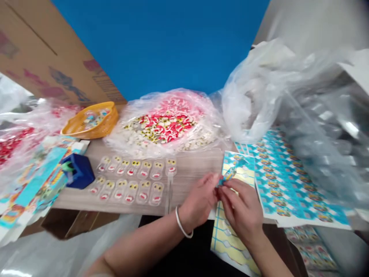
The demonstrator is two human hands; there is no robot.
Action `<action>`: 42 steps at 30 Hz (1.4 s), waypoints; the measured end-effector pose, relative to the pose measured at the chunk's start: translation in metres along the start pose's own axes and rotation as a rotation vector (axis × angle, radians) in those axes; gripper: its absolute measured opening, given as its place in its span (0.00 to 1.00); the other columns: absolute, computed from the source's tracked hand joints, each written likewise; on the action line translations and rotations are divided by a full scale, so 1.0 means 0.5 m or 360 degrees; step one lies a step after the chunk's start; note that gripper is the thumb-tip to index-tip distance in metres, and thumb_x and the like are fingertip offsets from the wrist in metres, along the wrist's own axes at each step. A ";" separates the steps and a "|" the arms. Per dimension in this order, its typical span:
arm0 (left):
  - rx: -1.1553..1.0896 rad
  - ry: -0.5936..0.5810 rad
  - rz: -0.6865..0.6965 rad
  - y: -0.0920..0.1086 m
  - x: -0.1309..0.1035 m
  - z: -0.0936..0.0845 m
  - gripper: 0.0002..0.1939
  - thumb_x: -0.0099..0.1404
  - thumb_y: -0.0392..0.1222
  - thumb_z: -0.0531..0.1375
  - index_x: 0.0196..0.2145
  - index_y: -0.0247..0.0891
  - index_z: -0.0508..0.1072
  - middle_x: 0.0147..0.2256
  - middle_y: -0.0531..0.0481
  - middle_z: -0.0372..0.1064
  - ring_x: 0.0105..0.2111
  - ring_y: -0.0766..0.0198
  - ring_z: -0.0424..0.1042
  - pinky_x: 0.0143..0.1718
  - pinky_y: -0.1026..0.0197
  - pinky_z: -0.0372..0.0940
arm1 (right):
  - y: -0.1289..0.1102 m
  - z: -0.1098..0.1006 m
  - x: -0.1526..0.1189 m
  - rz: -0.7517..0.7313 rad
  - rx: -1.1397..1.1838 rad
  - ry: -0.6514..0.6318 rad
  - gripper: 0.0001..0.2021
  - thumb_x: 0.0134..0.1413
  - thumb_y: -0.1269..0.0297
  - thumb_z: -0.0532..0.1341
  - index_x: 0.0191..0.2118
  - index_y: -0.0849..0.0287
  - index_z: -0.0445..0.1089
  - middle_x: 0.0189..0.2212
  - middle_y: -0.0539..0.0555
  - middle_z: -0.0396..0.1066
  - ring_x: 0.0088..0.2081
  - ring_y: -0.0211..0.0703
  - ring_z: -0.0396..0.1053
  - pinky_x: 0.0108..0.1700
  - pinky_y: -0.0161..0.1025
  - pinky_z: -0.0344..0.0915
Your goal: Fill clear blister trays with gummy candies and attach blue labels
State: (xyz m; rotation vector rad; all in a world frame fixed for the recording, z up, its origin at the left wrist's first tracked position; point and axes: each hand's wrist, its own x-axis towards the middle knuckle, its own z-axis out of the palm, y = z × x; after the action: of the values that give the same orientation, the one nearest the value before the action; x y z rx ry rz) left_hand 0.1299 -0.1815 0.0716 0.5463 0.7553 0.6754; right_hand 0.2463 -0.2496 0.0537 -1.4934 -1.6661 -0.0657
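Note:
My left hand (202, 200), with a white band on the wrist, and my right hand (243, 209) meet at the table's front edge. The fingers of both are closed around a small blue printed sticker (221, 182); its lower part is hidden by my fingertips. Beneath them lies a sticker sheet (230, 240), mostly bare yellow backing with blue lines, hanging over the edge towards me. A little blue print is left near its top. To the left, two rows of small clear plastic trays (144, 191) hold yellow eye-like pieces and red-and-white mouth-like pieces.
A clear bag (170, 127) of loose red, white and yellow pieces sits behind the trays. An orange basket (96, 121), dark blue tape dispenser (77, 171) and printed card strips (31, 181) stand left. Right are blue sticker sheets (288, 184) under a bag of clear plastic parts (325, 134).

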 end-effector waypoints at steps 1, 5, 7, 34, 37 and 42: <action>-0.0107 0.0091 -0.0010 0.012 -0.021 -0.022 0.16 0.58 0.52 0.68 0.35 0.38 0.73 0.33 0.51 0.72 0.33 0.65 0.71 0.39 0.62 0.66 | -0.018 0.021 0.002 -0.0082 0.0027 -0.0090 0.17 0.59 0.73 0.62 0.51 0.48 0.72 0.44 0.56 0.75 0.50 0.54 0.71 0.50 0.56 0.69; -0.0272 0.0553 0.0162 0.082 -0.079 -0.143 0.15 0.52 0.44 0.72 0.32 0.38 0.71 0.33 0.52 0.75 0.33 0.66 0.74 0.38 0.63 0.68 | -0.092 0.093 0.036 -0.0140 0.0260 -0.0582 0.19 0.62 0.73 0.57 0.56 0.52 0.69 0.55 0.58 0.72 0.58 0.56 0.66 0.57 0.57 0.66; -0.0265 0.0750 0.0371 0.129 -0.099 -0.210 0.14 0.54 0.45 0.71 0.32 0.39 0.71 0.34 0.53 0.76 0.35 0.64 0.77 0.40 0.61 0.70 | -0.109 0.133 0.061 0.0004 0.0277 -0.0712 0.18 0.62 0.72 0.55 0.56 0.54 0.69 0.56 0.59 0.70 0.57 0.55 0.67 0.56 0.56 0.67; 0.0805 0.0250 -0.0071 0.104 -0.133 -0.255 0.16 0.60 0.52 0.66 0.29 0.37 0.70 0.24 0.51 0.71 0.23 0.68 0.67 0.28 0.64 0.63 | -0.050 0.103 0.021 0.0830 0.0485 -0.0648 0.14 0.68 0.59 0.52 0.49 0.53 0.73 0.48 0.57 0.74 0.51 0.50 0.72 0.54 0.51 0.68; 0.1043 0.0230 -0.0034 0.094 -0.137 -0.245 0.13 0.61 0.51 0.63 0.29 0.37 0.71 0.26 0.52 0.70 0.24 0.68 0.65 0.27 0.65 0.63 | -0.061 0.081 0.029 0.0983 0.0710 -0.0801 0.15 0.65 0.54 0.57 0.52 0.52 0.72 0.47 0.56 0.76 0.48 0.50 0.73 0.51 0.48 0.69; 0.1341 0.0215 0.0022 0.086 -0.126 -0.233 0.11 0.64 0.48 0.60 0.30 0.39 0.72 0.23 0.55 0.64 0.22 0.68 0.63 0.25 0.65 0.59 | -0.074 0.107 0.036 0.1016 0.0836 -0.0940 0.06 0.58 0.61 0.63 0.39 0.53 0.75 0.34 0.50 0.77 0.36 0.45 0.75 0.41 0.40 0.70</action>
State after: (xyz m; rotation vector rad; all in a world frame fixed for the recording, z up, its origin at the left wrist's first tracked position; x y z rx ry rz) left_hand -0.0081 -0.1743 0.0562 1.2796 1.1640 0.3831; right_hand 0.1881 -0.2159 0.0497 -1.6233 -1.3768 1.1613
